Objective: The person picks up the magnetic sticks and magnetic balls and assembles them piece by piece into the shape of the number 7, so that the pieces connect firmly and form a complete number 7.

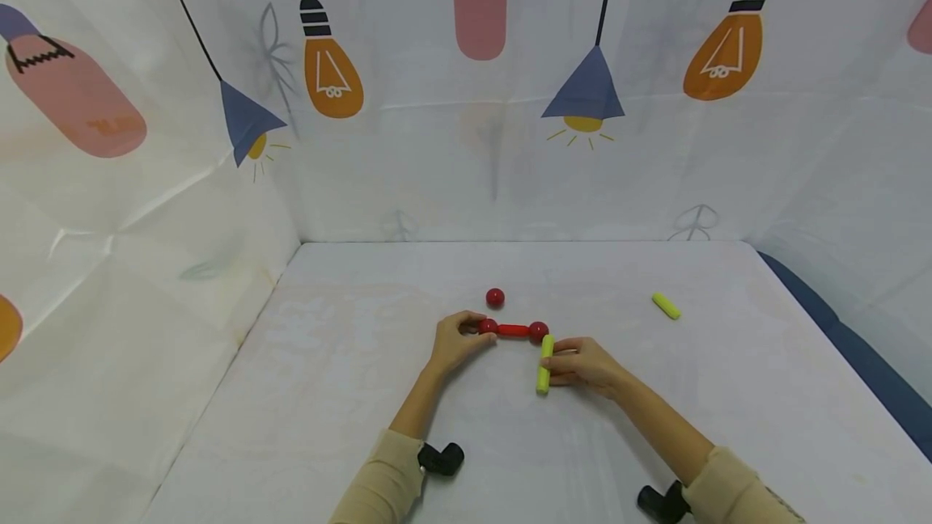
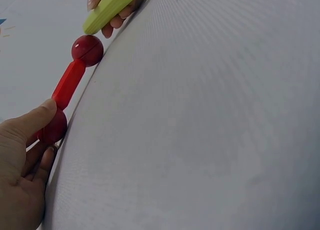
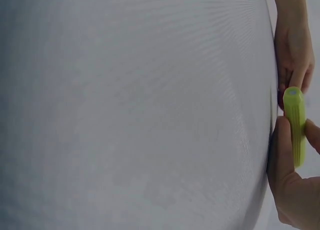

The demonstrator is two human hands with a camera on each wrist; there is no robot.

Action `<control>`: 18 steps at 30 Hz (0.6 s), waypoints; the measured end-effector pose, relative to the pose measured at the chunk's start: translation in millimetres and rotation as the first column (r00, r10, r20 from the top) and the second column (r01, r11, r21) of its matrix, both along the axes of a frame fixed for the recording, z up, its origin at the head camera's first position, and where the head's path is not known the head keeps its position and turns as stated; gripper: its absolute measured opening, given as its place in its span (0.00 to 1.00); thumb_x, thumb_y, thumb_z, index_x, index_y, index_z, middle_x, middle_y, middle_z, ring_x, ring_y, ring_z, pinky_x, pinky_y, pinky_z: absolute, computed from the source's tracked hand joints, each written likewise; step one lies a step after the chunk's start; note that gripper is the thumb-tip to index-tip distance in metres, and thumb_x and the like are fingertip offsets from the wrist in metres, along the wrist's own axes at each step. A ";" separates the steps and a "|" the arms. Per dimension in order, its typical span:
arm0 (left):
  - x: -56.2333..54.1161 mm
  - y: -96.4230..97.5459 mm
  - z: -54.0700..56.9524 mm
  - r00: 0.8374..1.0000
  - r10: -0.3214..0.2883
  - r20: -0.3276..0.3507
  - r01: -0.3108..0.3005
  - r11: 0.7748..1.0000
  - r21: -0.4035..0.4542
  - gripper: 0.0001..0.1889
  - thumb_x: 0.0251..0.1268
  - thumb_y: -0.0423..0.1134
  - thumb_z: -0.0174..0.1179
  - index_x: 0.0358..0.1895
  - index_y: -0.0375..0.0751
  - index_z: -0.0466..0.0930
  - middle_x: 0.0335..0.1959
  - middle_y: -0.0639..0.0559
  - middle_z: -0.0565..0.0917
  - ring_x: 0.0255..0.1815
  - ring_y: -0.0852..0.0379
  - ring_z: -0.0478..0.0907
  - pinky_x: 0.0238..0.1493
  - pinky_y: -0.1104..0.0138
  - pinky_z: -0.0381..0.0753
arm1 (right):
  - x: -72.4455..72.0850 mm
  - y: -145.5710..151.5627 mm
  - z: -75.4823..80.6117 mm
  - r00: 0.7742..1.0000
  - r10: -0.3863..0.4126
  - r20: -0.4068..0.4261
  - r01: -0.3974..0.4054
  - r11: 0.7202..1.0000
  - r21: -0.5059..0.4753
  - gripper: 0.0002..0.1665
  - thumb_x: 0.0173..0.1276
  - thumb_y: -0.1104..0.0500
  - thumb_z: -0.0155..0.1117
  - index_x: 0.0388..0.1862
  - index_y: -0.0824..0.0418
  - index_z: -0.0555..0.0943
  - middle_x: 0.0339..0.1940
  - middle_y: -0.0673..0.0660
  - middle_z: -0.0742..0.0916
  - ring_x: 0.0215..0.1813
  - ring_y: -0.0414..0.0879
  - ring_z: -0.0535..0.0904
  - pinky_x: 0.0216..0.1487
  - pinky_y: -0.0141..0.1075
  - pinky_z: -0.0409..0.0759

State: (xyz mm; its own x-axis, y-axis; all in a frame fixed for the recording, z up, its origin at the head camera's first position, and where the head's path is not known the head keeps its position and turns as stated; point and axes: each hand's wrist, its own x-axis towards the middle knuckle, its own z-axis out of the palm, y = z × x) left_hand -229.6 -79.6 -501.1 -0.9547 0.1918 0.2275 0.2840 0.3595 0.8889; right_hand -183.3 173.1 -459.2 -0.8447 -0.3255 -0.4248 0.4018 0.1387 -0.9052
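My left hand (image 1: pixel 456 340) grips a dark red ball (image 1: pixel 488 327) between thumb and fingers. From that ball a red rod (image 1: pixel 514 331) runs right to a second dark red ball (image 1: pixel 539 331), the three joined in a line low over the table. A yellow-green rod (image 1: pixel 544 374) is pinched in my right hand (image 1: pixel 582 366), its far end right at the second ball. In the left wrist view the tip of the yellow-green rod (image 2: pixel 107 12) meets the top of the ball (image 2: pixel 88 50). The right wrist view shows thumb and fingers on either side of the rod (image 3: pixel 295 127).
A loose red ball (image 1: pixel 495 297) lies just beyond the joined pieces. Another yellow-green rod (image 1: pixel 666 306) lies farther right on the white table (image 1: pixel 349 427). Printed white curtains (image 1: pixel 437 168) hang at the back and sides.
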 end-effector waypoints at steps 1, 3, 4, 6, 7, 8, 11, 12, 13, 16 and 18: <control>0.1 0.0 0.2 1.000 0.001 0.001 -0.001 1.000 -0.001 0.19 0.50 0.40 0.72 0.45 0.35 0.82 0.39 0.46 0.84 0.38 0.55 0.79 0.43 0.69 0.80 | 0.0 -0.7 -0.1 1.000 0.002 0.002 -0.002 1.000 -0.001 0.39 0.63 0.61 0.65 0.63 0.82 0.59 0.43 0.62 0.83 0.40 0.46 0.83 0.47 0.42 0.81; 0.1 0.0 0.4 1.000 0.003 0.003 -0.003 1.000 -0.001 0.19 0.50 0.39 0.72 0.45 0.35 0.82 0.39 0.46 0.84 0.38 0.55 0.79 0.44 0.69 0.80 | 0.0 -2.1 -0.1 1.000 0.002 0.007 -0.002 1.000 -0.005 0.39 0.63 0.61 0.65 0.63 0.82 0.59 0.43 0.62 0.83 0.40 0.46 0.83 0.47 0.42 0.81; 0.1 0.0 0.3 1.000 0.004 0.002 -0.004 1.000 -0.003 0.19 0.50 0.39 0.72 0.45 0.35 0.82 0.39 0.46 0.84 0.38 0.55 0.79 0.44 0.69 0.80 | -0.3 -2.8 -0.3 1.000 0.000 0.011 0.000 1.000 -0.007 0.40 0.63 0.61 0.66 0.63 0.82 0.58 0.43 0.62 0.83 0.40 0.46 0.83 0.47 0.42 0.81; 0.2 0.0 0.3 1.000 0.006 0.002 -0.006 1.000 -0.005 0.19 0.50 0.39 0.72 0.45 0.35 0.82 0.39 0.46 0.84 0.38 0.55 0.79 0.44 0.69 0.80 | -0.6 -4.5 -0.5 1.000 -0.002 0.014 0.002 1.000 -0.008 0.40 0.62 0.61 0.66 0.63 0.82 0.58 0.42 0.62 0.83 0.40 0.46 0.83 0.46 0.42 0.81; 0.2 -0.1 0.2 1.000 0.008 0.002 -0.008 1.000 -0.005 0.19 0.50 0.39 0.72 0.45 0.35 0.82 0.39 0.46 0.84 0.38 0.55 0.79 0.44 0.69 0.80 | -0.7 -5.5 -0.7 1.000 -0.004 0.014 0.004 1.000 -0.013 0.40 0.62 0.61 0.66 0.63 0.82 0.58 0.42 0.62 0.83 0.40 0.46 0.83 0.46 0.42 0.81; 0.3 -0.1 0.2 1.000 0.010 0.002 -0.010 1.000 -0.006 0.19 0.50 0.40 0.72 0.45 0.35 0.82 0.39 0.46 0.84 0.38 0.55 0.79 0.44 0.69 0.80 | -0.7 -6.3 -0.8 1.000 -0.003 0.012 0.003 1.000 -0.019 0.40 0.62 0.62 0.66 0.63 0.83 0.58 0.42 0.62 0.83 0.40 0.46 0.83 0.46 0.42 0.81; 0.3 0.0 0.0 1.000 0.017 0.010 -0.017 1.000 -0.010 0.19 0.49 0.40 0.72 0.45 0.36 0.83 0.39 0.47 0.84 0.38 0.55 0.79 0.45 0.69 0.80 | -0.6 -9.2 -1.2 1.000 0.006 0.000 -0.006 1.000 -0.030 0.40 0.62 0.63 0.65 0.63 0.84 0.58 0.42 0.63 0.84 0.40 0.46 0.83 0.46 0.43 0.81; 0.4 0.1 0.0 1.000 0.018 0.012 -0.018 1.000 -0.012 0.19 0.49 0.40 0.72 0.45 0.36 0.83 0.39 0.47 0.84 0.38 0.55 0.79 0.45 0.69 0.80 | -0.5 -10.1 -1.3 1.000 0.008 -0.003 -0.008 0.999 -0.032 0.39 0.62 0.63 0.65 0.63 0.84 0.57 0.42 0.63 0.84 0.40 0.46 0.83 0.46 0.43 0.81; 0.4 0.1 -0.1 1.000 0.019 0.014 -0.019 1.000 -0.014 0.19 0.49 0.40 0.72 0.45 0.36 0.83 0.39 0.47 0.84 0.38 0.55 0.79 0.45 0.69 0.80 | -0.7 -11.0 -1.7 1.000 0.008 -0.003 -0.008 0.999 -0.034 0.40 0.62 0.64 0.65 0.63 0.85 0.57 0.42 0.63 0.83 0.40 0.46 0.83 0.46 0.43 0.81; 0.8 0.0 -0.1 1.000 0.018 0.013 -0.018 1.000 -0.023 0.19 0.50 0.40 0.71 0.45 0.36 0.82 0.39 0.47 0.84 0.38 0.55 0.79 0.45 0.69 0.80 | -1.2 -13.9 -2.3 1.000 -0.002 0.005 0.002 1.000 -0.024 0.39 0.62 0.63 0.66 0.62 0.83 0.59 0.42 0.63 0.83 0.39 0.46 0.84 0.45 0.42 0.82; 0.9 0.0 -0.1 1.000 0.019 0.014 -0.018 0.999 -0.027 0.19 0.50 0.40 0.71 0.45 0.36 0.82 0.40 0.47 0.84 0.38 0.55 0.79 0.45 0.69 0.80 | -1.5 -15.4 -2.9 1.000 -0.010 0.014 0.010 1.000 -0.014 0.38 0.62 0.62 0.67 0.61 0.82 0.60 0.41 0.63 0.83 0.38 0.46 0.84 0.44 0.42 0.82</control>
State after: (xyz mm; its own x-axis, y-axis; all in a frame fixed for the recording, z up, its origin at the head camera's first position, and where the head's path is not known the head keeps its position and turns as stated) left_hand -228.7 -79.6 -501.2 -0.9612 0.1802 0.2089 0.2647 0.3887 0.8825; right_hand -184.8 157.7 -462.1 -0.8421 -0.3229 -0.4320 0.4154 0.1223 -0.9014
